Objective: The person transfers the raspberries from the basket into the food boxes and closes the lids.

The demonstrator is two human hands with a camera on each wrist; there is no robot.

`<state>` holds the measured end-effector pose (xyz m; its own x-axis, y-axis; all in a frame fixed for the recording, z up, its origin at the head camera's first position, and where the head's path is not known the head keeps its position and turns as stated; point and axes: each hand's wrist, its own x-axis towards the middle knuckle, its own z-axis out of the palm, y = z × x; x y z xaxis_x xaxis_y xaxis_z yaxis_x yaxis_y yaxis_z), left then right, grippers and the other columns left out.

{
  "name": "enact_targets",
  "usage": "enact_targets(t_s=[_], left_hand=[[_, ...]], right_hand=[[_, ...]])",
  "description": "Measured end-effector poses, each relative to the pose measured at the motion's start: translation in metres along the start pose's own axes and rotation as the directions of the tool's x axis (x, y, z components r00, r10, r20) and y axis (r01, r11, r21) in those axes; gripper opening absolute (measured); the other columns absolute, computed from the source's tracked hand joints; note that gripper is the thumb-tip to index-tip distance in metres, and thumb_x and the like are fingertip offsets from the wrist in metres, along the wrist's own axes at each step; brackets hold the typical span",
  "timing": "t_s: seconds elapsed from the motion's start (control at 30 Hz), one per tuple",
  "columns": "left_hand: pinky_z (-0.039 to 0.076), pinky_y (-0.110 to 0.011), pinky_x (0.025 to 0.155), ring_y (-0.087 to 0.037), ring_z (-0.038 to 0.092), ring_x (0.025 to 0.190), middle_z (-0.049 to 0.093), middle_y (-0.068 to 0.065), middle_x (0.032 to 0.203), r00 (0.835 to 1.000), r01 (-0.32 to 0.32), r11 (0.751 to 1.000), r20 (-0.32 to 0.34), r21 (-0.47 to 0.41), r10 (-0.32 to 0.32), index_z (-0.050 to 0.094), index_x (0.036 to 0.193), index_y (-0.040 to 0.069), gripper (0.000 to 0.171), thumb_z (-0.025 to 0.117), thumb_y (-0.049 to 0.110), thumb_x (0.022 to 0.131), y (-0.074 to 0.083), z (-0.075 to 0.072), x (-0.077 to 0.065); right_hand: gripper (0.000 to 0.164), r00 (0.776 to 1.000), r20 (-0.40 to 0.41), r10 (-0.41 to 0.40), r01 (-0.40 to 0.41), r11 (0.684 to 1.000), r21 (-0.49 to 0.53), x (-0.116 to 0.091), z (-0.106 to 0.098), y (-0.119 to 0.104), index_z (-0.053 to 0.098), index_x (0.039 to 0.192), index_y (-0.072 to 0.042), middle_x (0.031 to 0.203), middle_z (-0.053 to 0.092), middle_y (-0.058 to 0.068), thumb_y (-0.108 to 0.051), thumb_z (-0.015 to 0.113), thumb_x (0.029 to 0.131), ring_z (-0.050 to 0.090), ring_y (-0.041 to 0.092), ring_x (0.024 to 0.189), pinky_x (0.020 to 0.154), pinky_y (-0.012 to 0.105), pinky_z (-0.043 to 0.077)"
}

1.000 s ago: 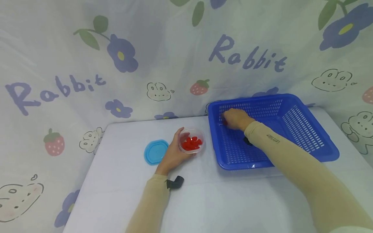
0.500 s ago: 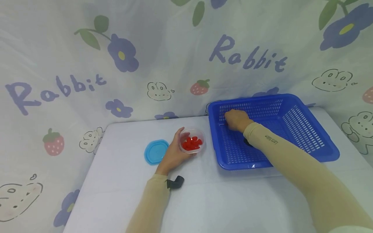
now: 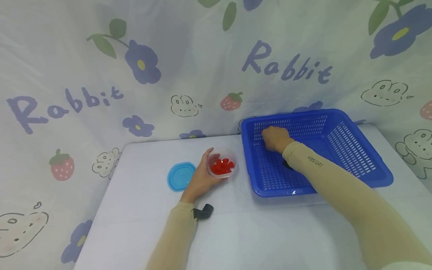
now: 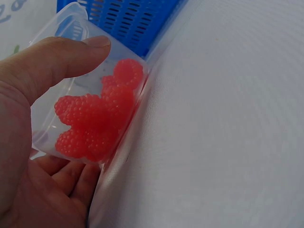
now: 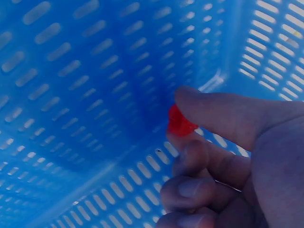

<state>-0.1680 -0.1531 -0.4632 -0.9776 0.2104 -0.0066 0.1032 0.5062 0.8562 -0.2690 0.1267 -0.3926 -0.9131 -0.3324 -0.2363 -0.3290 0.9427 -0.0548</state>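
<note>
My left hand grips a clear plastic container that stands on the table, its thumb and fingers around the wall. Several red raspberries lie inside the container. Within the blue basket, near its back left corner, my right hand pinches a single red raspberry between thumb and index finger, as the right wrist view shows. In the head view that raspberry is hidden by the hand.
A light blue lid lies flat on the white table, left of the container and partly behind the left hand. The slotted basket walls rise around my right hand. A printed cloth hangs along the table's back edge.
My right hand has shifted slightly right inside the basket; the red raspberry seen at its fingertips a second ago is now hidden in the head view. The left hand and container stay still.
</note>
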Motion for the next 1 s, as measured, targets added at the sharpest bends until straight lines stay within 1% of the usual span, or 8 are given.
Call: enact_targets(t_s=[0.07,0.23,0.53,0.67,0.77,0.9,1.0], left_hand=[[0.044,-0.047,0.094,-0.009,0.04,0.124,0.043,0.014,0.136,1.0,-0.002,1.0,-0.004,-0.002,0.002,0.016,0.146,0.032,0.105,0.08,0.049,0.064,0.0,0.0,0.0],[0.043,-0.047,0.095,-0.01,0.04,0.125,0.043,0.013,0.137,1.0,-0.006,1.0,-0.004,-0.008,0.006,0.016,0.146,0.032,0.105,0.08,0.048,0.064,0.0,0.001,-0.001],[0.045,-0.044,0.094,-0.009,0.039,0.125,0.042,0.015,0.136,1.0,0.003,1.0,0.004,0.001,-0.003,0.015,0.146,0.033,0.105,0.079,0.05,0.064,-0.001,0.001,0.0],[0.045,-0.044,0.093,-0.008,0.039,0.124,0.042,0.015,0.136,1.0,0.008,1.0,0.001,0.002,-0.008,0.016,0.146,0.032,0.106,0.079,0.051,0.063,0.0,0.001,0.0],[0.045,-0.045,0.093,-0.008,0.039,0.124,0.043,0.015,0.136,1.0,0.003,1.0,0.0,-0.002,-0.003,0.016,0.146,0.032,0.105,0.08,0.05,0.064,0.0,0.001,0.0],[0.045,-0.045,0.093,-0.009,0.039,0.124,0.043,0.014,0.136,1.0,-0.003,1.0,-0.004,-0.002,0.003,0.016,0.146,0.032,0.105,0.08,0.049,0.064,-0.001,0.001,-0.001],[0.045,-0.045,0.094,-0.01,0.039,0.125,0.042,0.014,0.137,1.0,-0.001,1.0,-0.001,-0.001,0.001,0.016,0.146,0.032,0.105,0.08,0.049,0.064,-0.001,0.001,-0.001]], right_hand=[[0.007,1.0,0.001,-0.005,0.005,1.0,0.017,-0.001,-0.002,0.001,0.061,0.078,-0.007,0.075,0.062,0.008,-0.007,0.057,0.083,0.056,0.021,0.064,0.053,0.041,0.049],[0.015,1.0,0.0,-0.011,0.011,0.999,0.05,-0.004,-0.008,0.001,0.056,0.069,-0.01,0.064,0.056,0.005,-0.013,0.06,0.083,0.05,0.02,0.058,0.048,0.036,0.045],[0.02,0.999,-0.033,-0.017,0.021,0.995,0.1,-0.015,-0.018,0.0,0.053,0.062,-0.013,0.059,0.053,0.002,-0.016,0.063,0.079,0.046,0.017,0.053,0.043,0.031,0.041],[0.017,0.998,-0.057,-0.02,0.026,0.992,0.122,-0.021,-0.022,-0.002,0.057,0.067,-0.012,0.062,0.055,0.002,-0.019,0.064,0.08,0.049,0.017,0.054,0.043,0.031,0.042],[0.014,0.996,-0.087,-0.021,0.033,0.991,0.129,-0.026,-0.025,-0.005,0.062,0.076,-0.009,0.07,0.059,0.003,-0.022,0.066,0.082,0.055,0.018,0.06,0.048,0.034,0.047],[0.02,0.989,-0.141,-0.036,0.055,0.989,0.136,-0.032,-0.029,-0.01,0.067,0.09,-0.006,0.079,0.064,0.006,-0.024,0.065,0.083,0.059,0.02,0.067,0.054,0.039,0.051],[0.02,0.982,-0.18,-0.049,0.077,0.986,0.151,-0.037,-0.031,-0.013,0.068,0.091,-0.006,0.081,0.066,0.006,-0.024,0.064,0.084,0.06,0.02,0.066,0.054,0.038,0.051]])
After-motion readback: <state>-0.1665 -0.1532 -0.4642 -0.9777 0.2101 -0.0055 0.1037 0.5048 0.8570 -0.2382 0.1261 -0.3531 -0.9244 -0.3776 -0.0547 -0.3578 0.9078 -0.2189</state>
